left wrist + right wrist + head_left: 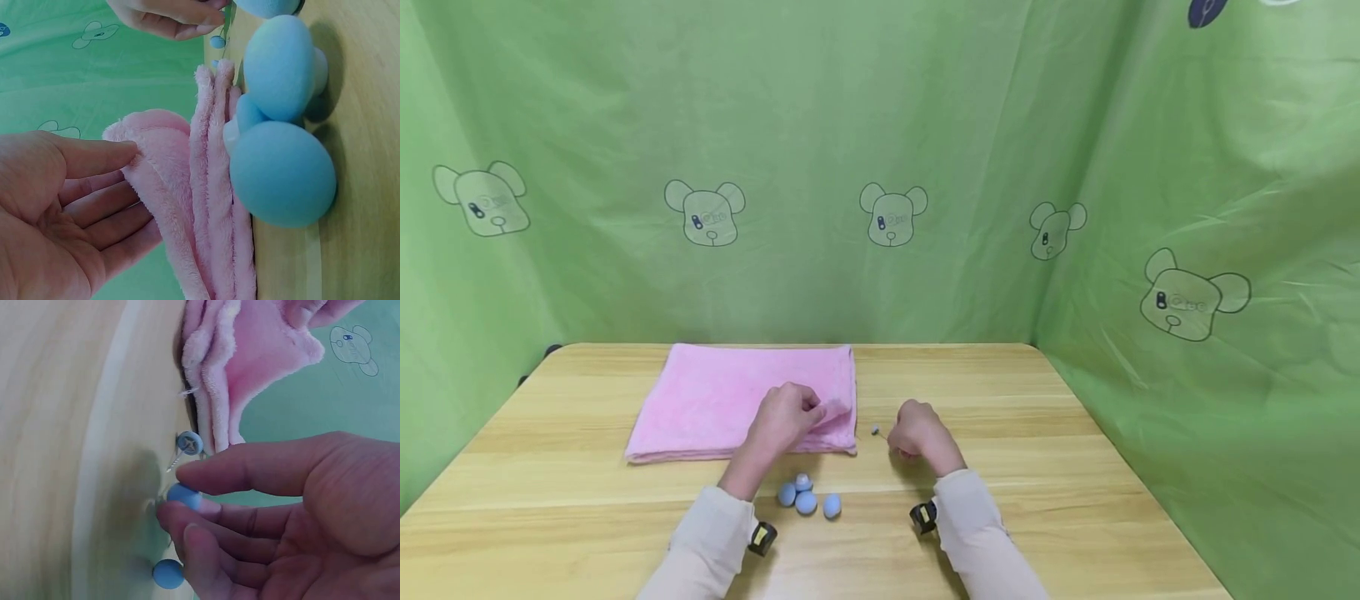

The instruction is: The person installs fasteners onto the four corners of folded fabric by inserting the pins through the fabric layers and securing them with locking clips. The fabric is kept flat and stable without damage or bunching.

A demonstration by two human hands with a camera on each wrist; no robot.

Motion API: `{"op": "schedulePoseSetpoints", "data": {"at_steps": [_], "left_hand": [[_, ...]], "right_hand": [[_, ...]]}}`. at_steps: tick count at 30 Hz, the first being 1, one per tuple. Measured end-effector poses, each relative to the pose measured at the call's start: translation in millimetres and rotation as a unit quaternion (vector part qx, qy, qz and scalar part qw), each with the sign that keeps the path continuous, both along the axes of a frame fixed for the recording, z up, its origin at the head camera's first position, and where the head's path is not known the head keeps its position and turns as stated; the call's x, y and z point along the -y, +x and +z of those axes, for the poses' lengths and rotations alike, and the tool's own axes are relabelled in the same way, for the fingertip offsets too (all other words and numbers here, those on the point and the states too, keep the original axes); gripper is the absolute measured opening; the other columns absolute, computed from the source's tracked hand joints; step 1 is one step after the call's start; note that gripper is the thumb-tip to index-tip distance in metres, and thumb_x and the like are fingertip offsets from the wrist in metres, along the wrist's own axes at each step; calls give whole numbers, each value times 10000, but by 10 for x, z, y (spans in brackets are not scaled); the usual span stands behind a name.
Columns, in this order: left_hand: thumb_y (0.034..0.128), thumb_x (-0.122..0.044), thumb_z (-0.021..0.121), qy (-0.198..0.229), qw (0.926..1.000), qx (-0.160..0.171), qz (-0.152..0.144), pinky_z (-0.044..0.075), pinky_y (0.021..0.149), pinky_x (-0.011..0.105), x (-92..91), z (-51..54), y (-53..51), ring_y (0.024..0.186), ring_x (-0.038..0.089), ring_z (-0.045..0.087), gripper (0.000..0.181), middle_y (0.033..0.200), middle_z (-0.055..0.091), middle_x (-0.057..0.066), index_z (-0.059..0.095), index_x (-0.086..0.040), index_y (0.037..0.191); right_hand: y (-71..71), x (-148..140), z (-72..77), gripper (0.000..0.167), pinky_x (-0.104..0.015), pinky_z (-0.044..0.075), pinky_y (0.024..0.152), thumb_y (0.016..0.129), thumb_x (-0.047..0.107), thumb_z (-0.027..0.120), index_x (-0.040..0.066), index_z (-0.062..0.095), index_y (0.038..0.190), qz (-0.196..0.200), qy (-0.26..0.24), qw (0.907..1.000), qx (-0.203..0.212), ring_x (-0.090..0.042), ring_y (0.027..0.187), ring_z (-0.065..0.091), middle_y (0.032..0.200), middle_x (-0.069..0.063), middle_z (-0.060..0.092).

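While the left hand (781, 418) pinches the pink towel (722, 392) by its lifted right-hand corner, the right hand (919, 433), clasping a blue-headed pin (184, 495), lies just right of it.

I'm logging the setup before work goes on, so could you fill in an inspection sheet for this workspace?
Surface: wood-grain table.
Job's things: folded pink towel, one layer lifted near its right side; four blue knobs on the near side of the towel; a small blue pin beside its right edge.
Clutter: nothing seen.
Left hand: pinches the lifted towel layer.
Right hand: appears to pinch a blue piece; its shaft cannot be made out.
Cables: nothing seen.
Surroundings: green curtain with bear-face drawings behind the table.
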State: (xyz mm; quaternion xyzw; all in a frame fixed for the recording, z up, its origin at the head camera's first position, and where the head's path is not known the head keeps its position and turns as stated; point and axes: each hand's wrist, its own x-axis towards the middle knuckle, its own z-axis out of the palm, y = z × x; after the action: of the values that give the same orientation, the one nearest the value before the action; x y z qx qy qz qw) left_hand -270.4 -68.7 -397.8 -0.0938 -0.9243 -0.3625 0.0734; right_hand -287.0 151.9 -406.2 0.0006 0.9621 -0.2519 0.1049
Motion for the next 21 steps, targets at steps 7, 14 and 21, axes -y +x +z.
{"op": "schedulePoseSetpoints", "data": {"at_steps": [7, 14, 21], "left_hand": [[890, -174, 773, -42, 9999, -117, -11, 549, 702, 345, 5, 10, 0, 692, 160, 636, 138, 740, 732, 28, 757, -77, 793], [893, -164, 768, -84, 9999, -146, -26, 553, 709, 352, 13, 3, -7, 705, 171, 648, 135, 750, 737, 37, 756, -69, 799], [900, -167, 763, -76, 10000, -9, -52, 549, 715, 357, 7, -2, -6, 698, 168, 631, 132, 741, 724, 25, 754, -77, 804]], "right_hand": [[-33, -11, 18, 182, -235, 403, 491, 822, 85, 660, 96, 542, 684, -17, -485, 9967, -644, -149, 541, 527, 602, -26, 571], [-42, 59, 12, 70, -262, 510, 538, 850, 64, 624, 59, 669, 798, 227, -1412, 9875, -659, -194, 600, 630, 714, -145, 708], [-26, 131, -9, 117, -374, 608, 654, 918, 72, 670, -36, 711, 901, 487, -2231, 9729, -357, -200, 656, 667, 757, -133, 712]]}}
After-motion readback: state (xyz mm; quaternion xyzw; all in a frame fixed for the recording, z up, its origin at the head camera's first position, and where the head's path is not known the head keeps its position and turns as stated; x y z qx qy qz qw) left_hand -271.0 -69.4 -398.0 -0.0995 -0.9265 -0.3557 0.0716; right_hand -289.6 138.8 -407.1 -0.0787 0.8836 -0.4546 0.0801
